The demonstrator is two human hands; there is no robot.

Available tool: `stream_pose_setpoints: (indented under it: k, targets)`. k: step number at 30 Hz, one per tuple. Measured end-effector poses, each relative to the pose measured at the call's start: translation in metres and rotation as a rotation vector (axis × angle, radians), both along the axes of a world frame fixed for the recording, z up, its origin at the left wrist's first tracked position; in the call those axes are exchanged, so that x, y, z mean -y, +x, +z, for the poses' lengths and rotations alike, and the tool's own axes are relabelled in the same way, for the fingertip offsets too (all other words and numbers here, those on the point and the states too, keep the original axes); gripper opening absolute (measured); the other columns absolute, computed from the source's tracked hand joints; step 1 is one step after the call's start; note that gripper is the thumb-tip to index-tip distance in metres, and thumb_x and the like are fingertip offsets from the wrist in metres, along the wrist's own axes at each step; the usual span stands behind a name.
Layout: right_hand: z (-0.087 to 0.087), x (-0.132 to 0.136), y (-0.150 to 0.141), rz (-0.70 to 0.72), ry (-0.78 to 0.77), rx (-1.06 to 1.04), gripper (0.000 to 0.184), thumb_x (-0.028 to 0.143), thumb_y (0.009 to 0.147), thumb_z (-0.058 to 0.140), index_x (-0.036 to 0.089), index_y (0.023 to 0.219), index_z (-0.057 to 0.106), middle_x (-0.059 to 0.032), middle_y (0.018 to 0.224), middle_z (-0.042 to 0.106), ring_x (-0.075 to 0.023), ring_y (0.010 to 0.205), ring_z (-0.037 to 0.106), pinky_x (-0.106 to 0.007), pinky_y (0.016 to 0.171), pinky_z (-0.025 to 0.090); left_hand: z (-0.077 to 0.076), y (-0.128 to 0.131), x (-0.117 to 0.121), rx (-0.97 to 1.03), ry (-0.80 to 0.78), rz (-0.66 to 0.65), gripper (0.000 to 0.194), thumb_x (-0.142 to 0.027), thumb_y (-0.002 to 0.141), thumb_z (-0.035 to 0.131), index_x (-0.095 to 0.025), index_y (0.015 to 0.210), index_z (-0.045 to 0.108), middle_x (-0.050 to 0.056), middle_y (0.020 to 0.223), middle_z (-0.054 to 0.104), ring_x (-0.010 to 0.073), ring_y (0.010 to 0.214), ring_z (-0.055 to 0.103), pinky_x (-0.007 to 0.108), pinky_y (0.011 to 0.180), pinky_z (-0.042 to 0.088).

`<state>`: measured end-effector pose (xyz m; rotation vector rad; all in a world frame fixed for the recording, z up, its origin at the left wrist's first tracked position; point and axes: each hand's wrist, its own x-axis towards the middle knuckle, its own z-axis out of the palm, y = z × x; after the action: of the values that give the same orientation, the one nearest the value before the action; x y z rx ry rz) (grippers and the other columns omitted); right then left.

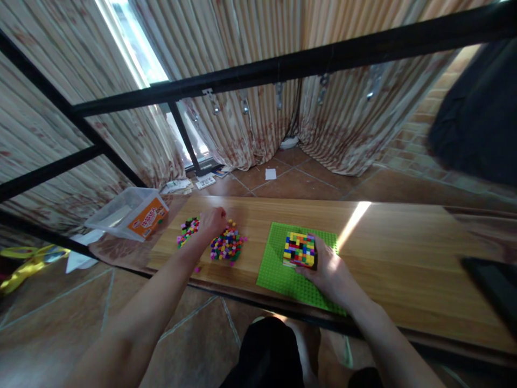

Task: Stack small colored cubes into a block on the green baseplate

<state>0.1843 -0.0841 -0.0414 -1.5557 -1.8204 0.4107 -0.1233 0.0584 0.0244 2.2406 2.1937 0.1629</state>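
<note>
My right hand is wrapped round the right side of a multicoloured block of building bricks, thumb at the near edge and fingers at the far edge. This block rests on, or just over, a green studded baseplate. To the left, my left hand hovers by the loose bricks with its fingers curled together; whatever is between the fingertips is hidden or too small to make out. Beside it lies a heap of small coloured bricks, and a second heap is partly covered by my forearm.
The wooden table carries everything. At its left end stands a clear plastic bin with an orange label. A dark flat object lies at the right. A black metal bar crosses beyond the table, before striped curtains.
</note>
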Motion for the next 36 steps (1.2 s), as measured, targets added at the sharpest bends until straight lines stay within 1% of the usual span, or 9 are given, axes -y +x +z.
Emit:
stream_pose_setpoints:
  k: [2, 4, 8, 11, 15, 18, 22, 29, 36]
  targets:
    - [-0.001, -0.001, -0.001, 0.008, 0.012, -0.007, 0.076, 0.036, 0.069, 0.071, 0.015, 0.135, 0.039, -0.0171, 0.120, 0.062, -0.0314, 0.108, 0.061, -0.047, 0.093, 0.049, 0.006, 0.006, 0.015, 0.066, 0.062, -0.007, 0.033, -0.020, 0.083, 0.042, -0.015, 0.102, 0.069, 0.012, 0.104, 0.071, 0.0251, 0.096, 0.065, 0.036, 0.086, 0.048]
    - [-0.001, -0.001, -0.001, 0.017, 0.003, -0.013, 0.075, 0.035, 0.070, 0.070, 0.015, 0.135, 0.039, -0.0163, 0.118, 0.063, -0.0311, 0.107, 0.062, -0.048, 0.093, 0.049, 0.008, 0.018, 0.036, 0.365, 0.125, -0.074, 0.028, -0.020, 0.082, 0.046, -0.015, 0.096, 0.069, 0.009, 0.094, 0.072, 0.0209, 0.085, 0.066, 0.032, 0.079, 0.050]
    - [0.001, -0.002, -0.004, 0.005, 0.002, -0.023, 0.075, 0.033, 0.070, 0.070, 0.015, 0.135, 0.039, -0.0163, 0.118, 0.063, -0.0313, 0.108, 0.061, -0.048, 0.094, 0.048, 0.001, 0.063, 0.083, 0.977, 0.024, -0.153, 0.019, -0.019, 0.076, 0.053, -0.016, 0.087, 0.068, 0.003, 0.075, 0.069, 0.0155, 0.071, 0.063, 0.027, 0.070, 0.050]
    - [0.002, -0.003, -0.005, 0.020, 0.016, -0.045, 0.076, 0.029, 0.069, 0.071, 0.014, 0.135, 0.038, -0.0170, 0.121, 0.061, -0.0311, 0.110, 0.059, -0.048, 0.094, 0.047, -0.001, 0.097, 0.107, 1.354, -0.082, -0.088, 0.011, -0.017, 0.070, 0.059, -0.016, 0.078, 0.067, 0.000, 0.072, 0.066, 0.0118, 0.069, 0.060, 0.024, 0.070, 0.049]
    - [0.003, -0.006, -0.005, 0.082, 0.002, -0.087, 0.075, 0.024, 0.068, 0.071, 0.016, 0.135, 0.036, -0.0154, 0.117, 0.062, -0.0284, 0.106, 0.061, -0.045, 0.091, 0.049, 0.014, 0.117, 0.123, 1.724, -0.260, 0.048, 0.013, -0.018, 0.064, 0.067, -0.015, 0.077, 0.066, -0.001, 0.075, 0.065, 0.0075, 0.065, 0.058, 0.021, 0.068, 0.048]
    - [0.004, -0.007, -0.006, 0.090, 0.022, -0.094, 0.078, 0.022, 0.067, 0.072, 0.015, 0.135, 0.035, -0.0153, 0.117, 0.061, -0.0280, 0.107, 0.060, -0.044, 0.091, 0.048, 0.028, 0.119, 0.125, 1.808, -0.342, 0.059, 0.022, -0.019, 0.059, 0.073, -0.014, 0.078, 0.065, -0.001, 0.075, 0.064, 0.0072, 0.062, 0.058, 0.024, 0.070, 0.051]
    - [0.006, -0.006, -0.006, 0.054, 0.015, -0.072, 0.077, 0.020, 0.064, 0.074, 0.016, 0.132, 0.038, -0.0140, 0.113, 0.063, -0.0283, 0.105, 0.060, -0.044, 0.091, 0.047, 0.036, 0.125, 0.119, 1.807, -0.292, 0.025, 0.026, -0.019, 0.056, 0.075, -0.014, 0.080, 0.064, -0.002, 0.072, 0.063, 0.0069, 0.060, 0.058, 0.025, 0.068, 0.051]
    - [0.007, -0.006, -0.007, 0.054, 0.006, -0.088, 0.078, 0.020, 0.064, 0.074, 0.017, 0.133, 0.038, -0.0136, 0.116, 0.062, -0.0289, 0.108, 0.059, -0.044, 0.092, 0.047, 0.023, 0.146, 0.095, 1.777, -0.215, -0.047, 0.018, -0.018, 0.058, 0.072, -0.014, 0.073, 0.063, -0.003, 0.067, 0.064, 0.0064, 0.056, 0.056, 0.022, 0.062, 0.048]
    - [0.015, -0.001, 0.001, 0.064, -0.026, -0.129, 0.086, 0.023, 0.062, 0.078, 0.019, 0.137, 0.037, -0.0140, 0.122, 0.060, -0.0290, 0.113, 0.058, -0.048, 0.098, 0.046, 0.011, 0.141, 0.084, 1.816, -0.315, -0.098, 0.019, -0.021, 0.063, 0.074, -0.014, 0.080, 0.068, 0.002, 0.081, 0.069, 0.0078, 0.062, 0.059, 0.025, 0.069, 0.051]
